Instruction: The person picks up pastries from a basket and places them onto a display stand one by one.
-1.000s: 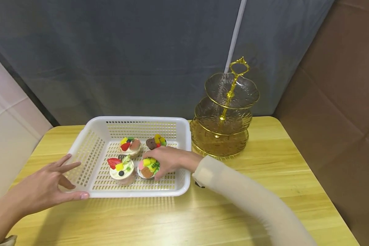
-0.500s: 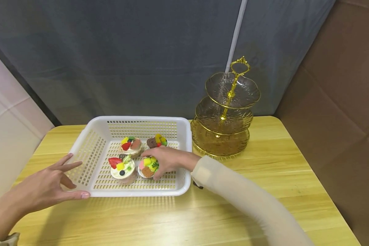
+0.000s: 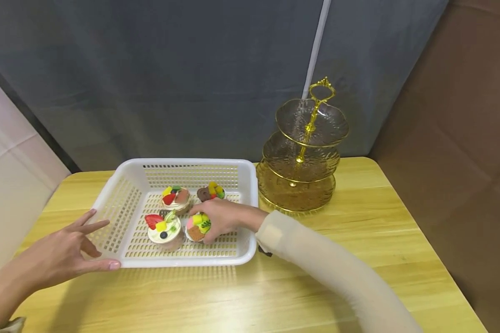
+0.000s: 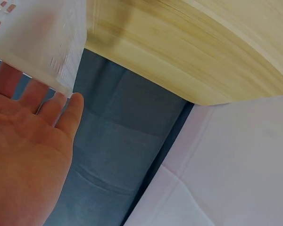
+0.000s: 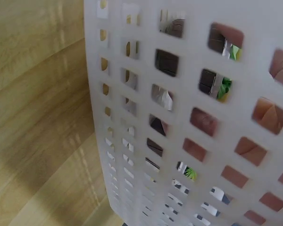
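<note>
In the head view my right hand [image 3: 220,217] reaches over the right side of a white plastic basket [image 3: 183,262]. Its thumb and fingers grip a cupcake [image 3: 197,227] topped with yellow cubes, green pieces and a brown biscuit. Through the basket's holes in the right wrist view, parts of that hand [image 5: 247,153] show. My left hand [image 3: 64,256] stays at the basket's front left corner, fingers spread, thumb along the front rim. The left wrist view has its fingertips right at the rim. Beside the gripped cupcake stands a cream cupcake [image 3: 163,231] with strawberry and blueberry.
Behind these, the basket also holds a cream cupcake with strawberry [image 3: 176,199] and a chocolate one [image 3: 208,192]. A three-tier stand [image 3: 302,159] with gold rims and handle is right of the basket, on the wooden table [image 3: 358,222]. Curtains [image 3: 171,83] hang behind.
My right hand and the cupcake in it have shifted very slightly left inside the basket. The left hand stays where it was.
</note>
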A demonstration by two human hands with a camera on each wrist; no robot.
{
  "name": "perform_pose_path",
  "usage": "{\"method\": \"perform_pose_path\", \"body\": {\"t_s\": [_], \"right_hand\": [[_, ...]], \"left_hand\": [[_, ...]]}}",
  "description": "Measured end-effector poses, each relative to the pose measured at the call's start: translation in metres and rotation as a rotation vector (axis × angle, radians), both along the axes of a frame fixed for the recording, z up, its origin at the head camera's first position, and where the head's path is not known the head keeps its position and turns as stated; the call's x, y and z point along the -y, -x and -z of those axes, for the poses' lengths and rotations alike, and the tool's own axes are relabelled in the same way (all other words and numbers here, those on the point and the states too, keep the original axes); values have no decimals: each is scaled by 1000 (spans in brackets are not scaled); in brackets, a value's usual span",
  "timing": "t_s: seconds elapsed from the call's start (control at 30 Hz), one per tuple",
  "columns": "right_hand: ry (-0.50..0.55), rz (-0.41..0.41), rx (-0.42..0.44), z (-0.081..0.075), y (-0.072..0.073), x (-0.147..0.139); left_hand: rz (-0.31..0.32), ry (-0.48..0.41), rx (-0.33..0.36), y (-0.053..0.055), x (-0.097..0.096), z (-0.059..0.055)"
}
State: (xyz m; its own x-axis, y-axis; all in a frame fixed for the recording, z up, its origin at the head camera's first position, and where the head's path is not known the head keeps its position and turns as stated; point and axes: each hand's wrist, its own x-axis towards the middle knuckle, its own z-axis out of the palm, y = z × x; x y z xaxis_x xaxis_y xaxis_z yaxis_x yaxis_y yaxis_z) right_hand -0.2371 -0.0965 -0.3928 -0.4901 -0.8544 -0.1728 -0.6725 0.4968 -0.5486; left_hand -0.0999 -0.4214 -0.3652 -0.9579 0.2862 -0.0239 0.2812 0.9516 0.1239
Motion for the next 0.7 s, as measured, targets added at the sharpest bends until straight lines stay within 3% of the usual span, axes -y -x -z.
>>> {"method": "perform_pose_path", "body": {"t_s": [0.3, 0.5, 0.7], "right_hand": [[43, 21, -46, -10, -3, -3], [40, 80, -126, -27, -10, -17], [123, 77, -209, -48, -14, -38]], "left_hand": [[24, 4, -22, 0, 2, 4], [29, -4, -43, 0, 2, 6], [31, -7, -45, 1, 2, 6]]}}
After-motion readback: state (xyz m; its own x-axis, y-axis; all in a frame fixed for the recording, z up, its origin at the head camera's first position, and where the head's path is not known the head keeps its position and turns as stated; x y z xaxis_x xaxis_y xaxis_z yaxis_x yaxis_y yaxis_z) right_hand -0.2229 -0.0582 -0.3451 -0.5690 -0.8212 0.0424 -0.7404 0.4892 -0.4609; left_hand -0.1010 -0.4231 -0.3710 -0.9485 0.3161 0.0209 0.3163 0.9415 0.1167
